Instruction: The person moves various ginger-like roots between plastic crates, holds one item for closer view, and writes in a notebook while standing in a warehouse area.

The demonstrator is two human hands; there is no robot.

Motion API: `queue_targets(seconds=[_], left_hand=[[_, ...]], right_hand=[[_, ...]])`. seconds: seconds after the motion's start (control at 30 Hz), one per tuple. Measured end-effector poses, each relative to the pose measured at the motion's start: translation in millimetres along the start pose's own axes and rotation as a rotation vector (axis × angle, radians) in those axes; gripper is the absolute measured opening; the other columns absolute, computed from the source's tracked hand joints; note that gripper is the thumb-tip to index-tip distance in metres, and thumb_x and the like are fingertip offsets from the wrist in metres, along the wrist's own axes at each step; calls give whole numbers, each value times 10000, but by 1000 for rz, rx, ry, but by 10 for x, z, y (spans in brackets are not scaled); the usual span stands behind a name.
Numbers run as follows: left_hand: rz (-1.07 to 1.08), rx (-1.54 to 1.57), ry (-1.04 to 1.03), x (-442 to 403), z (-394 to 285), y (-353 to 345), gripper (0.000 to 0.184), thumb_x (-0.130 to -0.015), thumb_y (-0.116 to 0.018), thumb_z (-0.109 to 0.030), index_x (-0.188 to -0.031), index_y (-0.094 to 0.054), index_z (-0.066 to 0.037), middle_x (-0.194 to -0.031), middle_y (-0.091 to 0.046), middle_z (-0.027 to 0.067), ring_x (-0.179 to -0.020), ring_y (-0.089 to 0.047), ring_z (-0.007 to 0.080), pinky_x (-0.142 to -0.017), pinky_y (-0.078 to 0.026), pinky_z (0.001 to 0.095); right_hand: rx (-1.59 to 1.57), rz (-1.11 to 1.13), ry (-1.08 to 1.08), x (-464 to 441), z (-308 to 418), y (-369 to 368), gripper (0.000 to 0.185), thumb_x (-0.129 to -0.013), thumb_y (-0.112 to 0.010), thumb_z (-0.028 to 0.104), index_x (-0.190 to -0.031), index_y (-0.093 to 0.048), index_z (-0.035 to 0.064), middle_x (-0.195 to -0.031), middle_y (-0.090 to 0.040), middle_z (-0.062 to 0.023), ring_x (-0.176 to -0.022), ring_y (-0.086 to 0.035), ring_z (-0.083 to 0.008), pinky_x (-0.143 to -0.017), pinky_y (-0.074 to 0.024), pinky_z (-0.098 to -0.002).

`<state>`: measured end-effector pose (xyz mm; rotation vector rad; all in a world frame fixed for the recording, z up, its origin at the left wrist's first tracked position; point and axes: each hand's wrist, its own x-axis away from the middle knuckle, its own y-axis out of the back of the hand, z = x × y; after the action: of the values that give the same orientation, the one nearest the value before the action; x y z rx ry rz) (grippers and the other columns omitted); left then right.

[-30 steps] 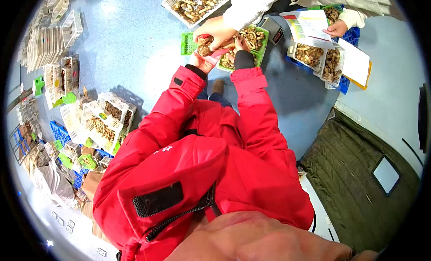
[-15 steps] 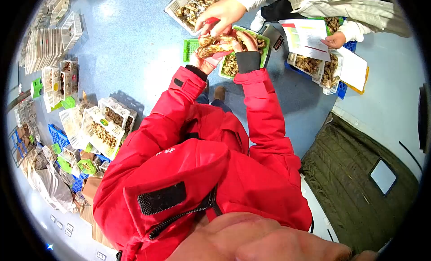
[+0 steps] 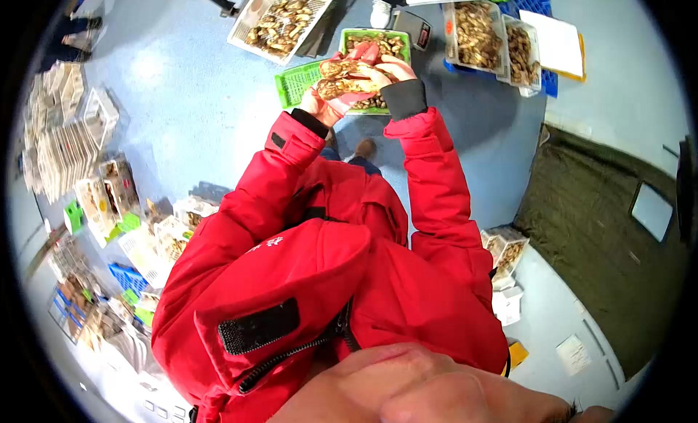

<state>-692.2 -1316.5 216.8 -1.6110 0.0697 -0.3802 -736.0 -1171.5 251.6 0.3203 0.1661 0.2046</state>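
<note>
Mushrooms (image 3: 336, 87), long and pale brown, are held up in front of the red jacket (image 3: 262, 205). The co-worker's hand that reached over them half a second ago is out of view, so only the wearer's two hands seem to bear them now.

At far left, stacked white baskets (image 3: 69, 152) sit lower in the view than before, which suggests that the head has turned or tilted. Nearer the middle, a white basket (image 3: 256, 14) of mushrooms shows more fully. Just below it, more of a green tray (image 3: 292, 87) is visible.

The left hand (image 3: 322, 107) is under the held mushrooms, seemingly cupped; its fingers are largely hidden, so how firmly they close I cannot tell. The right hand (image 3: 392, 69) has its fingers curled over the opposite ends. Red material (image 3: 363, 52) shows beside them, too blurred to name. Beneath is a green basket (image 3: 407, 49) holding more mushrooms.

Further right, beyond a grey device (image 3: 413, 29), the co-worker's printed sheet no longer covers the filled baskets (image 3: 472, 65). At far right, more baskets (image 3: 505, 238) have come into view beside the jacket sleeve.
</note>
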Motion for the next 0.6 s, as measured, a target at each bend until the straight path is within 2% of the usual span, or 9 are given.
queue_targets(seconds=[0.1, 0.13, 0.2, 0.27, 0.33, 0.37, 0.5, 0.53, 0.6], left_hand=[[41, 94, 125, 32, 96, -187, 488, -915, -295, -276, -1330, -254, -24, -1357, -320, 128, -1205, -380, 269, -988, -328, 448], [65, 129, 171, 64, 110, -282, 482, -917, -275, -272, -1326, -256, -17, -1347, -328, 146, -1201, -381, 283, -985, -331, 463], [159, 257, 230, 157, 116, -456, 485, -922, -212, -274, -1323, -244, -2, -1327, -343, 182, -1207, -367, 314, -981, -330, 490], [218, 302, 255, 171, 142, -558, 473, -920, -249, -280, -1308, -272, -10, -1323, -341, 189, -1196, -372, 331, -996, -310, 488], [173, 309, 251, 189, 147, -571, 456, -919, -283, -263, -1299, -280, -12, -1324, -334, 191, -1192, -368, 345, -1006, -301, 488], [70, 312, 233, 193, 164, -576, 459, -918, -285, -265, -1302, -275, -15, -1328, -327, 189, -1197, -361, 345, -1009, -296, 489], [178, 125, 281, 181, 186, -431, 477, -905, -302, -279, -1317, -255, -41, -1351, -299, 163, -1224, -322, 343, -1023, -255, 509], [228, 81, 256, 183, 204, -413, 478, -906, -300, -281, -1320, -250, -48, -1352, -301, 153, -1229, -314, 340, -1020, -256, 506], [244, 160, 293, 143, 243, -493, 483, -904, -303, -290, -1327, -242, -65, -1352, -308, 126, -1239, -300, 330, -1012, -267, 497]], right_hand=[[-116, -92, -170, 127, -158, 106, 171, -714, -660, 167, -731, -639, -2, -882, -607, -120, -866, -574, -232, -755, -448, -336], [-75, -138, -172, 182, -138, 136, 179, -738, -641, 153, -803, -634, -14, -873, -613, -94, -834, -578, -188, -740, -454, -304], [-232, -211, -283, 278, -22, 160, 200, -754, -634, 150, -861, -619, -19, -877, -612, -80, -802, -575, -153, -731, -455, -277], [-342, -245, -417, 343, 162, 184, 253, -786, -614, 153, -953, -587, -34, -877, -614, -59, -756, -564, -97, -709, -455, -233], [-482, -313, -451, 381, 280, 190, 245, -791, -609, 152, -948, -591, -36, -873, -619, -65, -757, -567, -102, -701, -458, -235], [-554, -349, -463, 407, 320, 207, 241, -793, -606, 151, -945, -593, -36, -870, -622, -68, -757, -569, -105, -697, -459, -236], [-395, -410, -584, 517, 498, 370, 352, -830, -568, 259, -1000, -589, -49, -912, -615, -66, -854, -557, -104, -755, -443, -234], [-286, -418, -580, 547, 559, 425, 394, -805, -593, 311, -967, -608, -48, -884, -615, -54, -806, -542, -98, -712, -427, -228], [-204, -450, -598, 590, 399, 518, 410, -792, -604, 328, -969, -610, -43, -861, -613, -51, -776, -533, -98, -689, -419, -231]])
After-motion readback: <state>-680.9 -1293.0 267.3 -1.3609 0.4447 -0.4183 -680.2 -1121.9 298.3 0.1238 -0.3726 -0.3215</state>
